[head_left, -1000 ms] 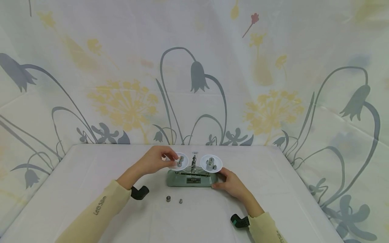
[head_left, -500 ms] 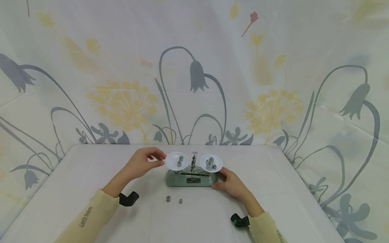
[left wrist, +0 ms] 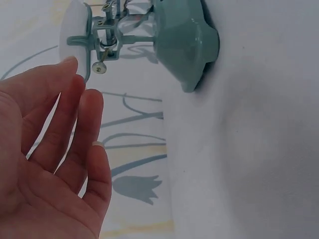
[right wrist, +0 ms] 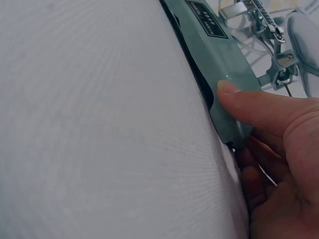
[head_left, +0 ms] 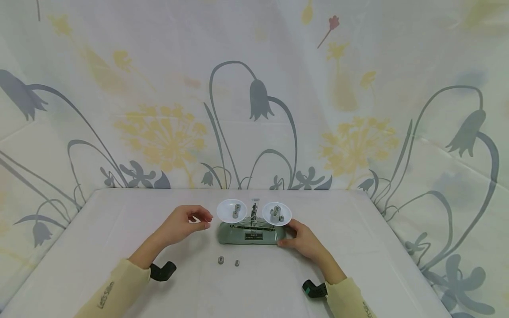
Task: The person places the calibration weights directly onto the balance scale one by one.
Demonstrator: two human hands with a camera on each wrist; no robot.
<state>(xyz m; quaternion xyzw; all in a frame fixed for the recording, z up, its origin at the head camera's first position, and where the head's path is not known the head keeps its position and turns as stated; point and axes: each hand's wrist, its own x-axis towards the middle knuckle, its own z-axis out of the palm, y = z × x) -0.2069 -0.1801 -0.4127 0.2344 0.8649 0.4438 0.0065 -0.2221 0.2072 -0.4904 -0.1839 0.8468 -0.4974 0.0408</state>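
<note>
A green two-pan balance scale (head_left: 252,238) stands at the middle of the white table. Two small metal weights (head_left: 235,215) sit on its white left pan (head_left: 225,213); several more (head_left: 275,213) are grouped on the right pan (head_left: 287,217). My left hand (head_left: 179,226) is in the air just left of the left pan, holding nothing, fingers loosely bent. In the left wrist view its fingertips overlap the pan's edge. My right hand (head_left: 305,242) grips the right end of the base, thumb (right wrist: 249,102) across the front and fingers behind, partly hidden.
Two loose metal weights, a larger one (head_left: 221,260) and a smaller one (head_left: 237,263), stand on the table (head_left: 270,287) in front of the scale. A flower-printed cloth (head_left: 175,88) hangs behind the table's far edge.
My left hand has drawn back from over the left pan, moving left and toward me. The weights on that pan stay put. My right hand keeps its grip on the base.
</note>
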